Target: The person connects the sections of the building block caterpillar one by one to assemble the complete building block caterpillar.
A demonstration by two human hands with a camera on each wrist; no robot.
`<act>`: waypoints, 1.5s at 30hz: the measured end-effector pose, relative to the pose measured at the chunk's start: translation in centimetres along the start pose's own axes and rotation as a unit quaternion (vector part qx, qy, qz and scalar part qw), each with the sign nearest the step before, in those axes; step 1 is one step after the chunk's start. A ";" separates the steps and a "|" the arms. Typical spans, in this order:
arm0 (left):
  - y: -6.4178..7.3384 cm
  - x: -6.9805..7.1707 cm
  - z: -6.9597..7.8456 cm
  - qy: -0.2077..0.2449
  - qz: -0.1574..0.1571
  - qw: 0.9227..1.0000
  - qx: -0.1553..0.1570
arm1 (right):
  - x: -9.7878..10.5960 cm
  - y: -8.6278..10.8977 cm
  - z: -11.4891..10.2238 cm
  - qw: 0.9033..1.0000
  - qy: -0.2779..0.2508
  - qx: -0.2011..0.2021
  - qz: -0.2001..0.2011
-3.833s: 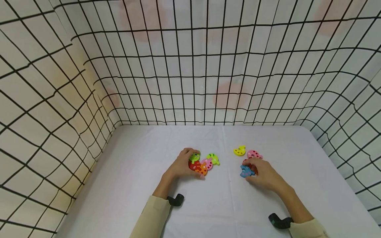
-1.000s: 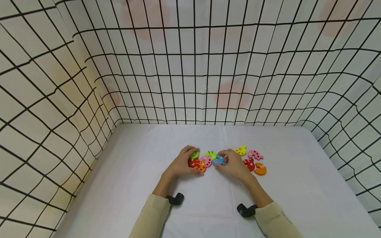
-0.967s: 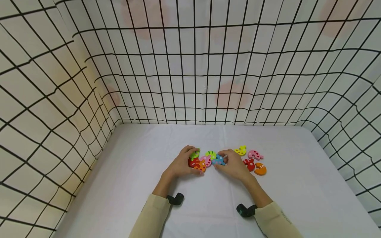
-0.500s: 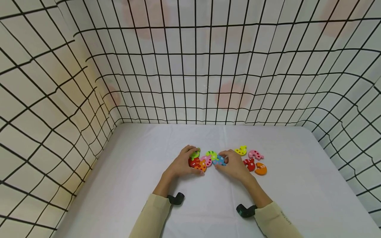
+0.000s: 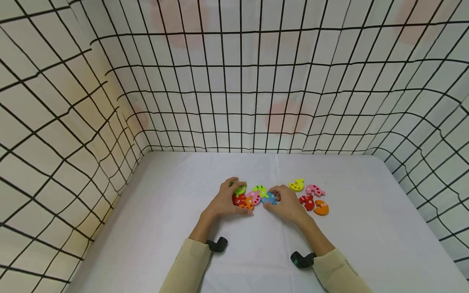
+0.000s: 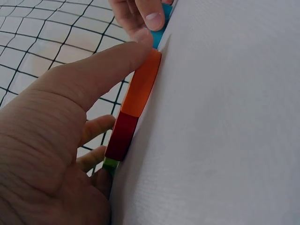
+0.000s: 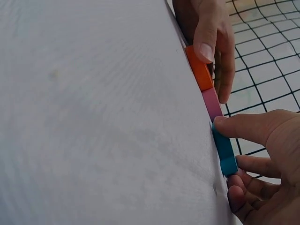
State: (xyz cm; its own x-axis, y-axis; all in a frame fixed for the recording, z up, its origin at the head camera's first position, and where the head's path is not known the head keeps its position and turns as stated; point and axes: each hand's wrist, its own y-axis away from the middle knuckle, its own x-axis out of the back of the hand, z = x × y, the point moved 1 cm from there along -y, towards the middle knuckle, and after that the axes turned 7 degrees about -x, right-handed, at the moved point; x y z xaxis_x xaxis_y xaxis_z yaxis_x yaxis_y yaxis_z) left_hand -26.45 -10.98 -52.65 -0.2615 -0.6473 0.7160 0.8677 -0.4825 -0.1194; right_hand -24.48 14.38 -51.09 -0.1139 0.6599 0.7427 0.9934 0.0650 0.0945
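Note:
Five-colour joined puzzle pieces lie flat on the white cloth in the head view, forming a wavy row. My left hand (image 5: 223, 200) grips its left end, fingertips by the green face piece (image 5: 240, 189) and thumb against the orange dotted piece (image 5: 247, 204). Between these sits a red piece (image 6: 123, 137) marked 2. A pink dotted piece (image 5: 254, 197) and a green striped piece (image 5: 261, 189) continue the row. At the right end my right hand (image 5: 287, 203) pinches a blue puzzle piece (image 7: 223, 145), which meets the green striped one. Fingers partly hide the face piece.
Right of my right hand lie loose puzzle pieces: yellow (image 5: 296, 185), pink (image 5: 315, 190), red (image 5: 307, 202) and orange marked 10 (image 5: 321, 208). A white sheet with black netting (image 5: 253, 81) surrounds the cloth-covered table (image 5: 249, 260) at the back and sides.
My right hand has carried the blue piece leftward from the loose group to the row's right end. Over the last second both hands have stayed almost still.

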 end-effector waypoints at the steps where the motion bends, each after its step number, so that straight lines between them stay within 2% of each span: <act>1: 0.0 -0.1 0.0 -0.001 0.003 1.000 0.002 | 0.0 0.0 0.0 1.000 0.001 0.001 0.000; 11: 0.0 -0.2 -0.1 -0.006 0.029 0.999 0.024 | 1.0 0.0 0.9 1.000 -0.011 -0.025 0.011; 15: 0.0 -0.1 -0.2 -0.011 0.029 0.999 0.033 | 2.3 -0.1 1.8 0.999 -0.011 -0.024 0.031; 20: 0.2 0.1 0.0 -0.011 0.030 0.999 0.039 | 4.1 -0.5 3.0 0.998 -0.007 0.003 0.058; 28: 0.3 0.4 0.0 -0.036 0.020 0.998 0.040 | 6.0 -1.4 4.7 0.997 0.018 -0.019 0.067; 38: 0.2 0.6 -0.6 -0.027 0.029 0.999 0.018 | 6.1 -2.0 4.7 0.995 0.051 -0.051 0.066; 45: 0.1 0.4 -0.6 -0.028 0.027 0.999 0.023 | 5.9 -1.9 4.8 0.994 0.045 -0.058 0.075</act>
State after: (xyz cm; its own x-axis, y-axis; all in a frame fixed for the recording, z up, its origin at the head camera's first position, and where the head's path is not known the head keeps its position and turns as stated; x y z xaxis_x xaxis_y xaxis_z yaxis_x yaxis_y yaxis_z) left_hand -26.70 -11.68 -52.79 -0.1905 -0.6369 0.7470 0.8985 -0.4196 -0.1286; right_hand -27.02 21.76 -50.08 0.0294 0.5854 0.8102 0.9916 -0.1190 0.0500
